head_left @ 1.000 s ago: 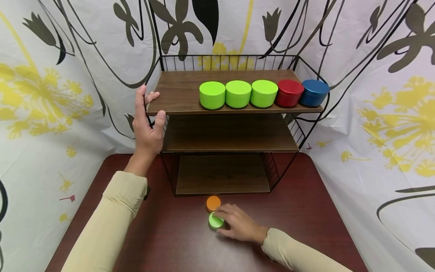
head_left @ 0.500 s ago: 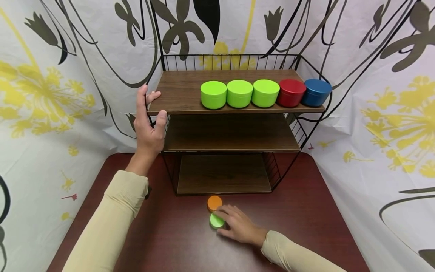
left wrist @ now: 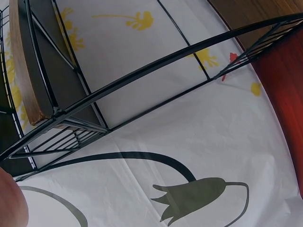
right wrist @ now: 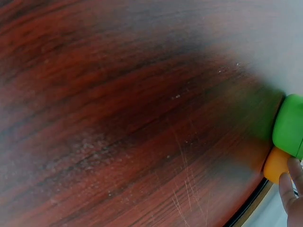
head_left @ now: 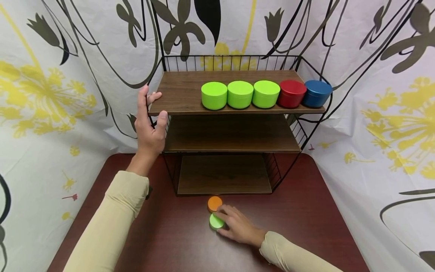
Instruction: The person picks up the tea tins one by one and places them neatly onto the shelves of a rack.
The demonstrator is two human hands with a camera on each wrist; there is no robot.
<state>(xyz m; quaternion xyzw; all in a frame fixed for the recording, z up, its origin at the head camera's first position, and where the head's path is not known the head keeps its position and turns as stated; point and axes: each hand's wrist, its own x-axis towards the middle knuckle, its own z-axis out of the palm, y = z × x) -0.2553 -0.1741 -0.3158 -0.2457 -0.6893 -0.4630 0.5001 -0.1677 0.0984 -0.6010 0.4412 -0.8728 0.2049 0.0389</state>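
Observation:
A small round green tin with a lid sits on the dark red table, directly in front of an orange tin. My right hand holds the green tin from its right side, index finger over the top and thumb at the near side. In the right wrist view its fingertips lie close by the orange tin and the green tin. My left hand rests at the left end of the rack's top shelf, index finger and thumb straight and spread at the black wire frame.
Along the top shelf's front edge stand three green tins, a red tin and a blue tin. Below are the middle shelf and bottom shelf. A patterned cloth hangs around the table.
The view shifts very slightly. Both hands and all the tins keep their places.

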